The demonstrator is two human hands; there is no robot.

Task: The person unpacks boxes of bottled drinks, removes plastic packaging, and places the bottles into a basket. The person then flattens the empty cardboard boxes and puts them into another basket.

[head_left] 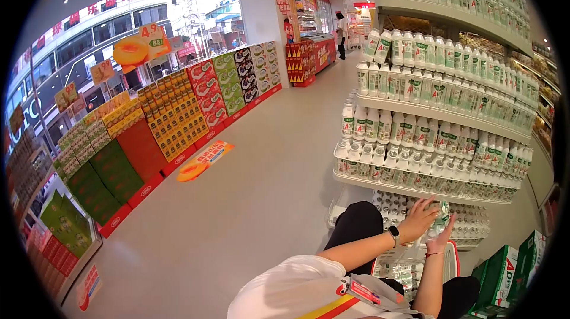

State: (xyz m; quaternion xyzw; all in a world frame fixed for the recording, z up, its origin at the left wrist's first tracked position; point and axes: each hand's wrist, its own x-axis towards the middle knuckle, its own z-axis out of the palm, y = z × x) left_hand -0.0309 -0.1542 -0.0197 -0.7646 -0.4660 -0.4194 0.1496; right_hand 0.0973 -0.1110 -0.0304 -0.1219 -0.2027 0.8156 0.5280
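Observation:
A small white bottle with a green label (441,215) is between my two hands, in front of the lowest shelf. My left hand (419,219), with a watch at the wrist, has its fingers bent round the bottle's left side and top. Against its lower right side my right hand (440,238), with a red cord at the wrist, grips it too. Some of the fingers are hidden. Below the hands stands a red and white basket (456,258) with several similar bottles in it, partly covered by my arms.
Tiered shelves (427,118) of white-and-green bottles rise before me. Green cartons (504,271) stand at the lower right. Stacked drink boxes (172,117) line the window on the left, across the grey floor (249,200). A person (341,34) stands far down the aisle.

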